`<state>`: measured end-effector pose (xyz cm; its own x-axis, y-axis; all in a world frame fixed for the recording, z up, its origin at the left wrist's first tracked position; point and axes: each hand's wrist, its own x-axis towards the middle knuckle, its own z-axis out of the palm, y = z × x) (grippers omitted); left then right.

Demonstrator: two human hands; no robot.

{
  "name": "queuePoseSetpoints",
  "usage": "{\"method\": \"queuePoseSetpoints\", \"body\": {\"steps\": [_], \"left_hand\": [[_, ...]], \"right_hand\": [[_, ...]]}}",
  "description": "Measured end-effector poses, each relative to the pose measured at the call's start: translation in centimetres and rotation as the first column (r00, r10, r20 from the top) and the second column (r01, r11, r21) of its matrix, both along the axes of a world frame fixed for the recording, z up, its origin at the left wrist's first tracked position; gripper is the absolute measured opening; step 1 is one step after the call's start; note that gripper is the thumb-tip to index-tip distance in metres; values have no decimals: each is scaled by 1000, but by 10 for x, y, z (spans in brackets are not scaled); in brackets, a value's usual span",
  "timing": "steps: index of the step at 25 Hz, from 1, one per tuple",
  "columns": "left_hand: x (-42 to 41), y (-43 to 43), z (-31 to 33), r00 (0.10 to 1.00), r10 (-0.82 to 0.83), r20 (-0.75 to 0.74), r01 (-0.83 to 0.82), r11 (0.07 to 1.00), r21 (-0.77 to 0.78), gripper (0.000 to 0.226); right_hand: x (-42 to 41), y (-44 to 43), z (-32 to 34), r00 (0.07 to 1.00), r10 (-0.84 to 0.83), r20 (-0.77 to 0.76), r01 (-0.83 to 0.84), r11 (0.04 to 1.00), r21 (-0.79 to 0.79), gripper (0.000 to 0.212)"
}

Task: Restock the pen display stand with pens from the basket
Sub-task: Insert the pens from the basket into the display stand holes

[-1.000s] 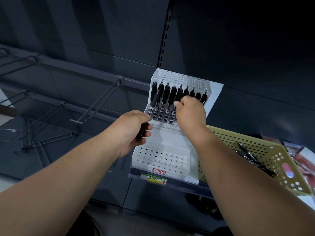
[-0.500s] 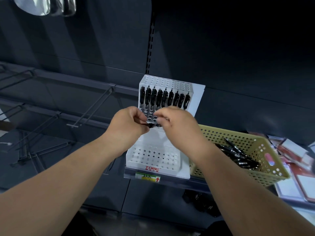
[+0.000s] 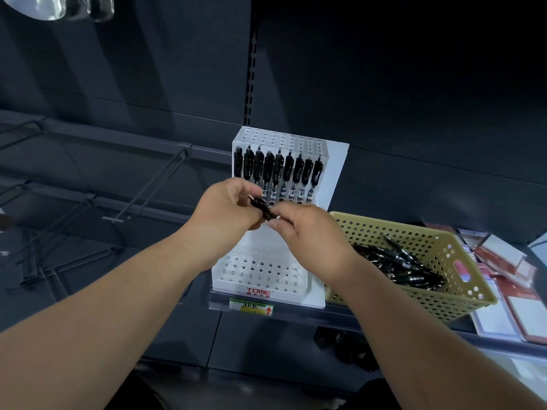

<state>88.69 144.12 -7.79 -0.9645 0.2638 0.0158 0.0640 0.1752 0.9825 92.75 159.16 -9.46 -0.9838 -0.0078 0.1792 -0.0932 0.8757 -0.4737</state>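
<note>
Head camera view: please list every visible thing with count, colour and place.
white perforated plastic pen display stand: one, white, shelf centre
upright black pens: nine, black, stand's upper tier
single black pen: one, black, between both hands
yellow perforated plastic basket: one, yellow, right beside the stand
loose black pens: many, black, inside the basket
red-and-white packets: several, red and white, far right
yellow-green price label: one, yellow-green, shelf edge under stand
dark metal display hooks: several, dark, left
left hand grip: one, pinches the single black pen
right hand grip: one, pinches the same pen
</note>
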Motion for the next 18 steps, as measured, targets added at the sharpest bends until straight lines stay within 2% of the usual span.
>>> {"method": "queuePoseSetpoints", "body": {"steps": [2,4,7,10,13,18], "left_hand": [[-7,0,-6,999,17,-48,-18,999,-27,28],[-16,-5,-13,990,-1,-144,-26,982,-188,33],[-28,-10,-23,956,-84,-281,-52,894,-445,42],[-37,-9,-29,911,-176,-373,-101,780,-617,49],[-45,-6,-36,876,-262,-405,-124,688,-715,53],[-52,-6,-45,851,-350,-392,-102,622,-777,54]], "right_hand": [[-5,6,8,998,-63,14,64,990,-125,16],[-15,15,20,983,-175,-60,156,959,-235,16],[-35,25,36,935,-295,-196,210,907,-365,14],[-54,28,39,919,-321,-228,219,899,-380,14],[-69,28,32,925,-316,-210,216,894,-392,14],[-79,26,17,941,-278,-196,202,921,-334,16]]}}
